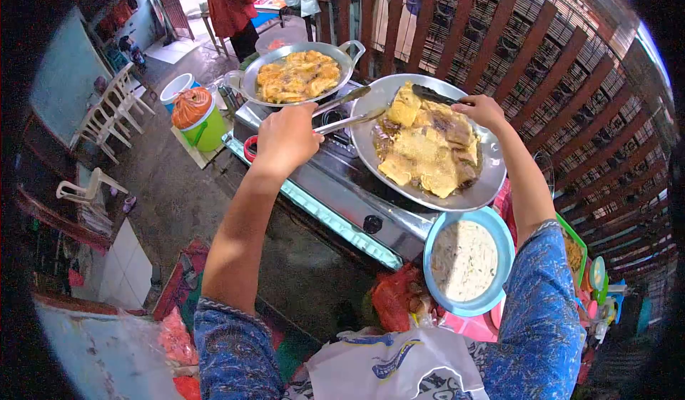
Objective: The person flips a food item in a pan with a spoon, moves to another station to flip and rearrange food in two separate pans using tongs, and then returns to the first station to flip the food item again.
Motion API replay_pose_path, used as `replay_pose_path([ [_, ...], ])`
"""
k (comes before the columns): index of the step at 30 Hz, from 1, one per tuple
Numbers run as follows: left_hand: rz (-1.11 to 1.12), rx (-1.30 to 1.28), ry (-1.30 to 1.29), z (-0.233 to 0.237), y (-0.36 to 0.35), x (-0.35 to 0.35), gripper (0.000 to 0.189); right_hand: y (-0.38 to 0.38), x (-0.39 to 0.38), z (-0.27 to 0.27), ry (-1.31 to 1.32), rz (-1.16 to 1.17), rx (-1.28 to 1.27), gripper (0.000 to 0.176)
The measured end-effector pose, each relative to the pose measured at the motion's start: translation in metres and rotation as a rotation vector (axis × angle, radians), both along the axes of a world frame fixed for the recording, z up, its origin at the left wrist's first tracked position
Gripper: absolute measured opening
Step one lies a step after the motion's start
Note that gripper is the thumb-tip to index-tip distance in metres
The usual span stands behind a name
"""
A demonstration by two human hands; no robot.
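our left hand [285,139] has its grip shut on the tongs [353,119], their long axis pointing right at the fritters [424,154] in the near wok [457,201]. our right hand [482,111] holds a spatula [434,96] at the far rim, nearer them.

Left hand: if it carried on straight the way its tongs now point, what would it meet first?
The left hand aims its tongs at the nearer wok; straight on, the tips would probably meet the yellow fried pieces near its rim first, though depth is unclear.
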State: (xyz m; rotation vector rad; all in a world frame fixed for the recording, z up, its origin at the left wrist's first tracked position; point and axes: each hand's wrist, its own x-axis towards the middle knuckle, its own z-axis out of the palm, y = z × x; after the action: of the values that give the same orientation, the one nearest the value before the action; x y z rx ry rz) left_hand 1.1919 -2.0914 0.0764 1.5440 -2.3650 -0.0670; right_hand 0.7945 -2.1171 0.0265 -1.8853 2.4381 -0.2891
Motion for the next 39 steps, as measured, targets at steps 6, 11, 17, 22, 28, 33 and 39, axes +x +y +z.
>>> replay_pose_path([
  [6,-0.023,-0.031,0.008,-0.002,-0.002,0.007,0.044,0.050,0.029,0.043,0.337,0.062,-0.006,0.056],
  [11,0.026,-0.009,-0.031,0.007,0.005,0.006,0.046,0.120,0.062,0.052,0.413,0.248,0.114,0.052],
  [17,-0.054,-0.030,-0.017,0.001,0.010,-0.011,0.038,0.126,0.064,0.000,0.516,0.271,-0.065,0.056],
  [22,-0.068,0.039,-0.070,0.001,0.013,-0.016,0.052,0.133,0.064,0.006,0.541,0.297,-0.126,0.052],
  [28,-0.061,0.053,-0.096,-0.003,0.017,-0.019,0.053,0.124,0.054,-0.020,0.492,0.359,-0.251,0.040],
  [33,-0.039,0.058,-0.078,0.001,0.016,-0.015,0.052,0.103,0.038,0.013,0.178,0.034,0.053,0.054],
  [39,-0.059,0.044,-0.070,0.003,0.020,-0.013,0.054,0.076,0.013,0.004,0.022,-0.041,0.062,0.054],
])
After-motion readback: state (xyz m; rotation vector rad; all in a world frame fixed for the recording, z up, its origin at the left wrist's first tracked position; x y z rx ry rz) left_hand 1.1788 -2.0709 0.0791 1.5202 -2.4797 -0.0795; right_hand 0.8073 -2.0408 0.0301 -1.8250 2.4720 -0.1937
